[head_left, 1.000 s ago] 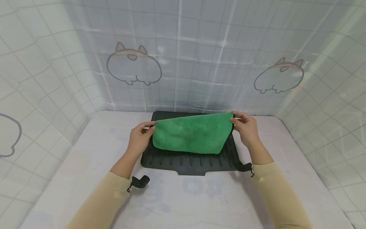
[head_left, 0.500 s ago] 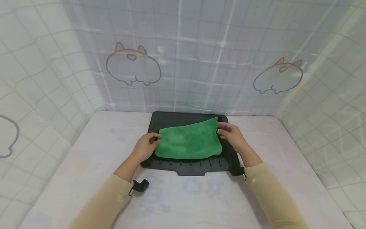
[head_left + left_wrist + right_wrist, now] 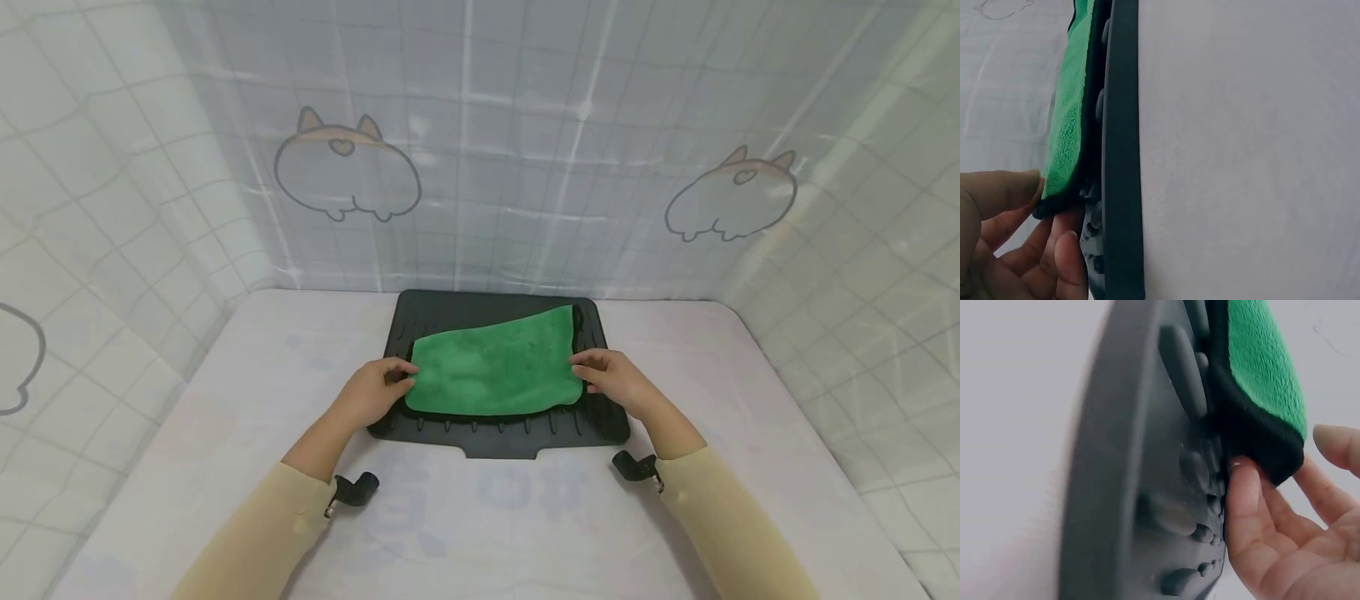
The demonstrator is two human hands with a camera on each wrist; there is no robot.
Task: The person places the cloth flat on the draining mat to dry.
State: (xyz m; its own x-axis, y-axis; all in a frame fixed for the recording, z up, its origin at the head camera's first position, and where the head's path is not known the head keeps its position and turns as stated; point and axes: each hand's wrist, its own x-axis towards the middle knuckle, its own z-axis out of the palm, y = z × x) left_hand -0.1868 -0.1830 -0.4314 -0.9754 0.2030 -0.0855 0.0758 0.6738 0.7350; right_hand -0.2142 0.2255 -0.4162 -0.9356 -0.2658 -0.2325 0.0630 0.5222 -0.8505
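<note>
A green plush towel (image 3: 491, 367) with black edging lies folded on a black ridged mat (image 3: 498, 446), its far right corner reaching higher than the left one. My left hand (image 3: 371, 390) pinches the towel's left edge; in the left wrist view the thumb is on top and the fingers are below. At the right edge is my right hand (image 3: 618, 379). In the right wrist view its fingers (image 3: 1247, 500) reach under the towel's black-edged corner, while the thumb stands slightly apart from the cloth.
The mat has raised ridges and a front tab, and lies on a pale printed tablecloth (image 3: 480, 533) near the back wall. Grid-patterned curtains (image 3: 510, 167) with cartoon animal prints enclose the back and sides. A black wrist camera (image 3: 356, 489) hangs by the left sleeve.
The towel has come down onto the mat from the hands' lift. My right hand has left the far right corner and slid nearer along the right edge; the left hand has moved slightly nearer.
</note>
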